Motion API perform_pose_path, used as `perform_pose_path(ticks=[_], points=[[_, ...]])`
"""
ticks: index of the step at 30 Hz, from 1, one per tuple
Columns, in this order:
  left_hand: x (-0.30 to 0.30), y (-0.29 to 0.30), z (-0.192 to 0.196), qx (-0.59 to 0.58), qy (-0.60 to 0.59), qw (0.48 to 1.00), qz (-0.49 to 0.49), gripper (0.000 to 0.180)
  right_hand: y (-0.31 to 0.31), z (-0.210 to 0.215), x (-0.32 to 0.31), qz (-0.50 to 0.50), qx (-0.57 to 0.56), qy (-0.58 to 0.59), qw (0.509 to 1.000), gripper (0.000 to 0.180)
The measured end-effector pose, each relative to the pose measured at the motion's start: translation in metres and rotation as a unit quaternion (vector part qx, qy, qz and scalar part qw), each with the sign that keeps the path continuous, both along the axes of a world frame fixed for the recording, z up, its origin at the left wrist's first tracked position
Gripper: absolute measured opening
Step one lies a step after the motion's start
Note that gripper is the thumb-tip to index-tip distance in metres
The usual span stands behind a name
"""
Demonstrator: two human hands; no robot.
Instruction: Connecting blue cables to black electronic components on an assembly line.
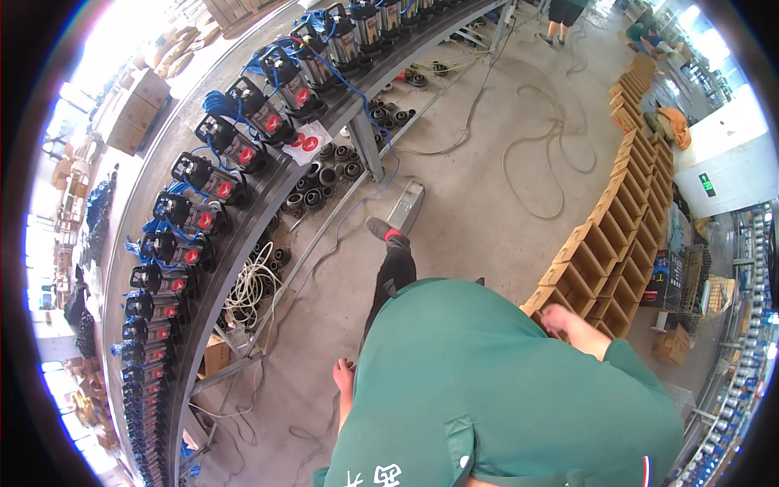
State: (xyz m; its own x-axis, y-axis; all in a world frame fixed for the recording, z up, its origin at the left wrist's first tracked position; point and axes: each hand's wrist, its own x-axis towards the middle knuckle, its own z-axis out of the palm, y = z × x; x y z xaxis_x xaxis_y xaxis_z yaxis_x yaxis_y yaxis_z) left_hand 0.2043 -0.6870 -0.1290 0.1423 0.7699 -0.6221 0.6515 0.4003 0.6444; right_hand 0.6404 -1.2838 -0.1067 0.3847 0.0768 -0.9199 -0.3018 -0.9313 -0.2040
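My right hand (560, 320) reaches out to the right and rests on the flap of the nearest open cardboard box (568, 280), the near end of a long row of such boxes (629, 183). The hand is blurred and its grip is unclear. My left hand (344, 375) hangs beside my green shirt (487, 390) above the concrete floor, holding nothing, fingers loosely curled. My leg in black trousers steps forward, shoe (380, 228) on the floor.
A long curved metal bench (243, 235) on the left carries several black pumps (211, 183) with blue cables and red tags. Black fittings (324, 174) and a white cable coil (256, 284) lie under it. Loose cables (535, 154) cross the floor. Another person (561, 18) stands far off.
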Motion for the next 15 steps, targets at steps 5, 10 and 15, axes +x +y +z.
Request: perform_pose_path(ticks=[5,10,15], points=[[0.014,-0.007,0.001,-0.027,0.057,0.997,-0.053,0.042,0.065,0.021,0.138,0.097,0.026,-0.201,0.974,0.043],[-0.024,-0.014,-0.046,-0.070,0.098,0.993,-0.006,0.039,0.155,0.096,0.208,-0.035,0.131,-0.129,0.982,0.050],[0.083,0.035,-0.061,-0.113,0.231,0.936,-0.241,0.038,0.095,0.100,0.218,-0.143,0.096,-0.114,0.978,0.041]])
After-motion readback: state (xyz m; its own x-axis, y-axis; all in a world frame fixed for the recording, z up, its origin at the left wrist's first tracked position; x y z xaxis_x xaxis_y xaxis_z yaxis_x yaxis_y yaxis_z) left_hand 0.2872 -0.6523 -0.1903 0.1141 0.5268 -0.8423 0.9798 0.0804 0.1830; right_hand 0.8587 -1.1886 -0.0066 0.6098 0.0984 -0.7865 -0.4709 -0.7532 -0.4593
